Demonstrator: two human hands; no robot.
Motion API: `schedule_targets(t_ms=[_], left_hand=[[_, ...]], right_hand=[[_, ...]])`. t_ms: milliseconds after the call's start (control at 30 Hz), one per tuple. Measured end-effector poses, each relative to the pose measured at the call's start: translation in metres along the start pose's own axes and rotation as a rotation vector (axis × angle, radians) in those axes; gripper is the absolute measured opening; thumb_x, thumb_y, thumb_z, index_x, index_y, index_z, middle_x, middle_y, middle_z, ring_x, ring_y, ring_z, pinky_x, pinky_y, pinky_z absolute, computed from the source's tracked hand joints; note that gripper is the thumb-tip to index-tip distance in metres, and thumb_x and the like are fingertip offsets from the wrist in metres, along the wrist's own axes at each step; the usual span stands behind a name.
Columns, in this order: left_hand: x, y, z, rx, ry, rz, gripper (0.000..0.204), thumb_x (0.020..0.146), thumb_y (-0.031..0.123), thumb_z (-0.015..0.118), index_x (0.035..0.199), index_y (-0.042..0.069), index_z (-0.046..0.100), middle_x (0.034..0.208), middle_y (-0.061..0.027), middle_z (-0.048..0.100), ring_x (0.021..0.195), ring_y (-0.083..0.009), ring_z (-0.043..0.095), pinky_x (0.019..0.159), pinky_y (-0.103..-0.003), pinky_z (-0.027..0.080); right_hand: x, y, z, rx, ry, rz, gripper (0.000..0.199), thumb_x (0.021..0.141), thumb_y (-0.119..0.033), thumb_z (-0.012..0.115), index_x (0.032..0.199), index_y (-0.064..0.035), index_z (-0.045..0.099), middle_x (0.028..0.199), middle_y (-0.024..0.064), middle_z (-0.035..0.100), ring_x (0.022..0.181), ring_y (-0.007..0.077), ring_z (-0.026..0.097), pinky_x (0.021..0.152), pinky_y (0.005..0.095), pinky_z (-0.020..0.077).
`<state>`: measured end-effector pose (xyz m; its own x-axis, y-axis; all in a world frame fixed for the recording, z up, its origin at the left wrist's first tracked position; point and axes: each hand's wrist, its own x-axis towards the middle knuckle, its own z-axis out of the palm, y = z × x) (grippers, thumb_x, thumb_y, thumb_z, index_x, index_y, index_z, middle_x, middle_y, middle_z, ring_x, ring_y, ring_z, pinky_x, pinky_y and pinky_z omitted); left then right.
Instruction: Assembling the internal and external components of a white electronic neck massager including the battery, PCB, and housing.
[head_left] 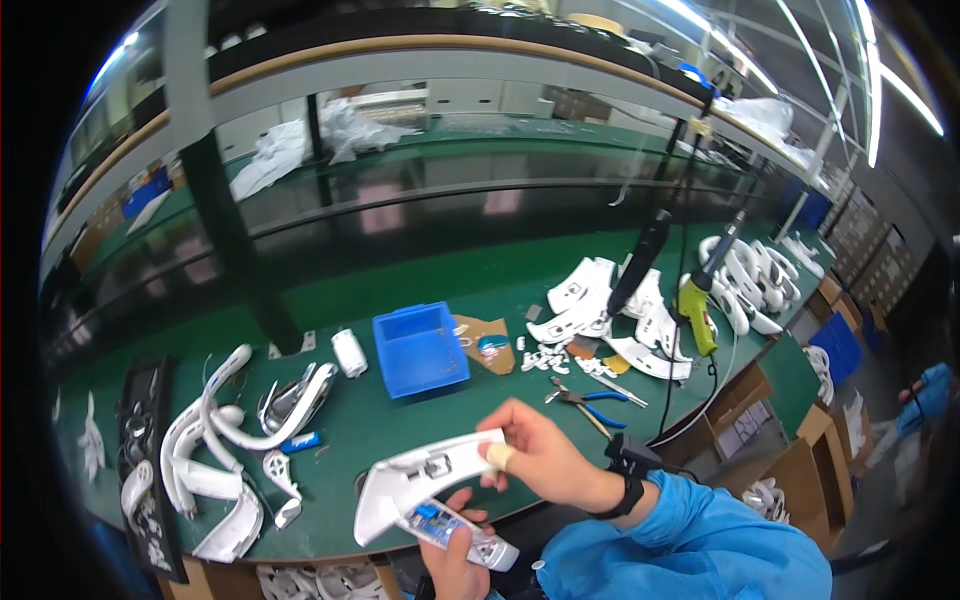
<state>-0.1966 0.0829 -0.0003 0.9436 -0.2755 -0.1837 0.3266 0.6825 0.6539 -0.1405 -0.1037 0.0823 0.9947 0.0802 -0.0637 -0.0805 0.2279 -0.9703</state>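
My right hand (545,462), with a strip of tape round one finger, grips the end of a white curved plastic shell (395,492). Below it, my left hand (455,562) holds a white plastic housing (496,553) with a blue circuit board (438,522) exposed inside. The shell's wide end overlaps the housing's upper end; I cannot tell whether they are joined. Just beyond my right hand lie blue-handled pliers (585,402) and long metal tweezers (620,390).
A blue bin (420,350) stands mid-bench. White shells (580,300), small white parts (545,358) and a lime-green glue gun (697,315) are at the right, under a hanging black screwdriver (642,260). Curved white parts (185,455) crowd the left. Cardboard boxes (810,480) stand below right.
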Motion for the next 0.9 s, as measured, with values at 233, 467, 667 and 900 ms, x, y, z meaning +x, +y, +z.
schedule_targets(t_ms=[233,467,667,900], left_hand=[[-0.017,0.019,0.05,0.215,0.305,0.093,0.062,0.096,-0.002,0.059,0.152,-0.001,0.034,0.138,-0.0166,0.053,0.123,-0.0272,0.056,0.104,-0.04,0.048],[-0.008,0.002,0.039,0.29,0.326,0.191,0.087,0.083,-0.011,0.069,0.158,0.002,0.026,0.101,-0.0085,0.066,0.087,-0.0174,0.066,0.08,-0.032,0.056],[-0.017,0.005,0.03,0.406,0.173,0.187,0.091,0.079,-0.009,0.071,0.156,0.0,0.023,0.103,-0.0126,0.07,0.095,-0.0186,0.07,0.085,-0.031,0.059],[-0.029,0.003,0.024,0.33,0.065,0.169,0.09,0.082,-0.004,0.074,0.156,-0.002,0.022,0.111,-0.0138,0.069,0.099,-0.0195,0.07,0.089,-0.031,0.058]], right_hand=[[-0.067,0.042,-0.004,0.056,0.108,0.098,0.022,0.102,-0.005,0.061,0.119,-0.0032,0.048,0.114,0.0114,0.063,0.087,0.0115,0.068,0.071,0.0246,0.0558],[-0.081,0.019,-0.032,0.03,-0.199,0.206,0.027,0.1,-0.012,0.066,0.121,-0.003,0.051,0.11,0.0101,0.067,0.093,0.015,0.068,0.08,0.031,0.0557],[-0.077,0.028,-0.047,0.201,-0.371,0.419,0.03,0.101,-0.019,0.065,0.118,-0.0011,0.05,0.118,0.0206,0.067,0.096,0.0233,0.072,0.078,0.0322,0.0572],[-0.094,0.051,-0.05,0.334,-0.355,0.419,0.04,0.099,-0.035,0.067,0.115,-0.0025,0.051,0.114,0.0219,0.068,0.094,0.0279,0.073,0.074,0.033,0.0587]])
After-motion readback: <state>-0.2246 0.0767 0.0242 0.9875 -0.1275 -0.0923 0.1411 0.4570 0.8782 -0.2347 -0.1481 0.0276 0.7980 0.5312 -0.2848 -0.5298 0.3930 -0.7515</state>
